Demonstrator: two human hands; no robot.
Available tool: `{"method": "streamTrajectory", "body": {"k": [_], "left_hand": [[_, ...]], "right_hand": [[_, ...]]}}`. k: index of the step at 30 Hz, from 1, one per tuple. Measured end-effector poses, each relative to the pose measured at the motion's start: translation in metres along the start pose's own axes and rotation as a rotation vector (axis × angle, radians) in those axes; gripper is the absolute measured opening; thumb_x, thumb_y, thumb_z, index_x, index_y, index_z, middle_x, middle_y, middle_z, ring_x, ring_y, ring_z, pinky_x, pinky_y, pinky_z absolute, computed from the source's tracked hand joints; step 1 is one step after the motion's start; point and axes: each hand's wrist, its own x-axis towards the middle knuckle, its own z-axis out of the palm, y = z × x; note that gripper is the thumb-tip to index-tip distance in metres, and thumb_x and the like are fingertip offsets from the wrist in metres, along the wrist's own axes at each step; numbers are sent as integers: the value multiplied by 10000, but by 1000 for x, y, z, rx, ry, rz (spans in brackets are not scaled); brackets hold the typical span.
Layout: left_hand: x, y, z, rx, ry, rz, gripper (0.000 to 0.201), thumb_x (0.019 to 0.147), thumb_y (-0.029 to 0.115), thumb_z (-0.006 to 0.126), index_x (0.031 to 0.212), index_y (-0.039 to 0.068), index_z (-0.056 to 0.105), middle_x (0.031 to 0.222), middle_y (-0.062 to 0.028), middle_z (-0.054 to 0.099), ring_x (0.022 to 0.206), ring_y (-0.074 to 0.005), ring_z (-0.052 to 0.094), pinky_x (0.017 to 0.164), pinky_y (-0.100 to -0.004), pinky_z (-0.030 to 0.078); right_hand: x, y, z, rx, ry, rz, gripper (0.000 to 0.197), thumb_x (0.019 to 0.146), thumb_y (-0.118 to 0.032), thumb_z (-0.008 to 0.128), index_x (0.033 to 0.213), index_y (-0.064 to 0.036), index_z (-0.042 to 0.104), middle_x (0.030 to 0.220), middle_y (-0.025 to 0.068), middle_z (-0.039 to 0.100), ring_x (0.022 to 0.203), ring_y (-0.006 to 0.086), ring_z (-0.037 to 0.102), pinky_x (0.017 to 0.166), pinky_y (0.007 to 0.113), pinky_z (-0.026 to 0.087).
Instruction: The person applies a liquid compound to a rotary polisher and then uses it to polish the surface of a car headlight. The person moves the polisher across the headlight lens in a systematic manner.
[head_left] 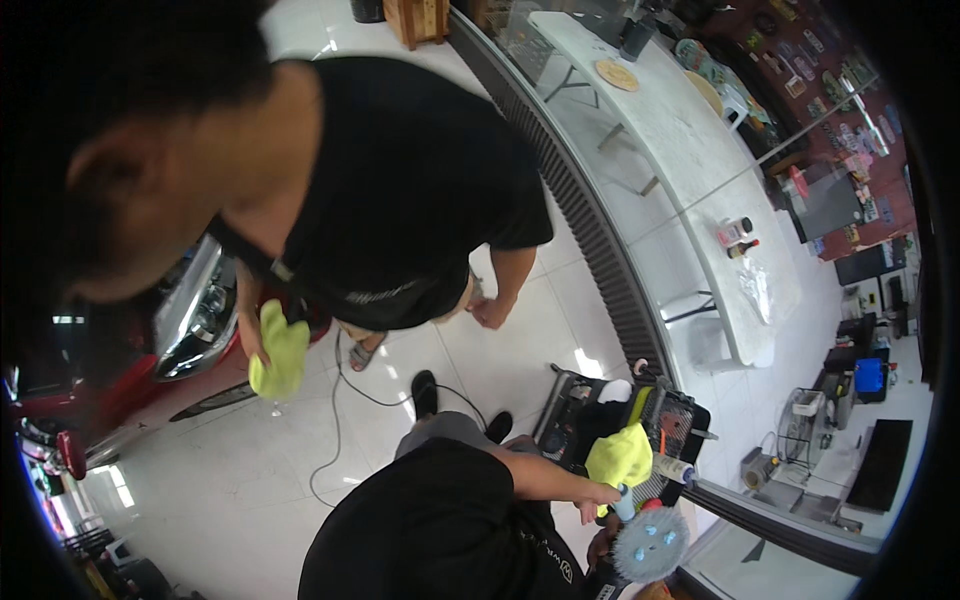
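My left arm reaches right, and my left hand [598, 495] is closed at a small light blue bottle [625, 503], partly hidden by the fingers. Just below it, my right hand [603, 546] is wrapped round a polisher [601, 580] with a dark body. Its round grey fluffy pad [650, 545] faces up and carries several light blue dabs. Beyond my left hand, a yellow-green cloth [618, 455] lies over an opened tool case [572, 410]. A white bottle [673, 468] with a dark label lies beside the cloth.
A co-worker in a black shirt [410, 190] stands ahead, a yellow-green cloth [280, 350] in one hand, next to a red car [110, 365]. A dark cord [338, 430] loops over the tiled floor. Behind glass at right stands a long white table [690, 190].
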Motion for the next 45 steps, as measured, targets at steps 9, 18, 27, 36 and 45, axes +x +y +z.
{"method": "streamTrajectory", "body": {"k": [9, 18, 27, 36, 45], "left_hand": [[-247, 78, -339, -181, 816, 800, 243, 1050, 257, 581, 1207, 87, 657, 1031, -126, 728, 921, -304, 747, 867, -559, 620], [-638, 44, -478, -645, 1547, 1051, 389, 1000, 324, 628, 1273, 50, 654, 1118, -167, 729, 875, -271, 733, 770, -411, 595], [-869, 5, -601, -416, 1732, 408, 354, 979, 314, 642, 1206, 53, 717, 1032, -117, 762, 897, -227, 734, 787, -428, 577], [-938, 29, -654, -392, 1758, 509, 303, 933, 289, 747, 1118, 52, 776, 1044, -120, 774, 922, -224, 702, 781, -377, 546], [-943, 14, -694, -561, 2125, -319, 393, 964, 352, 600, 1035, 15, 788, 1100, -265, 755, 1063, -470, 719, 910, -541, 568]], "right_hand": [[124, -63, -45, 87, -266, 28, 547, 1098, -516, 468, 1567, -235, 443, 1305, 216, 489, 1034, 443, 647, 794, 602, 565], [364, -82, -71, 203, -504, 286, 726, 1036, -493, 601, 1641, -211, 318, 1353, 250, 441, 1141, 449, 611, 823, 584, 554], [700, -63, -50, 234, -270, 593, 601, 1091, -480, 491, 1634, -258, 363, 1357, 238, 457, 1129, 432, 628, 811, 586, 553], [1025, -16, 8, 182, -229, 818, 618, 1077, -549, 474, 1603, -230, 416, 1300, 229, 475, 1038, 402, 634, 784, 557, 561], [1385, 30, 45, 269, -354, 1045, 628, 1069, -572, 475, 1590, -222, 434, 1275, 225, 482, 1000, 391, 636, 767, 544, 563]]}}
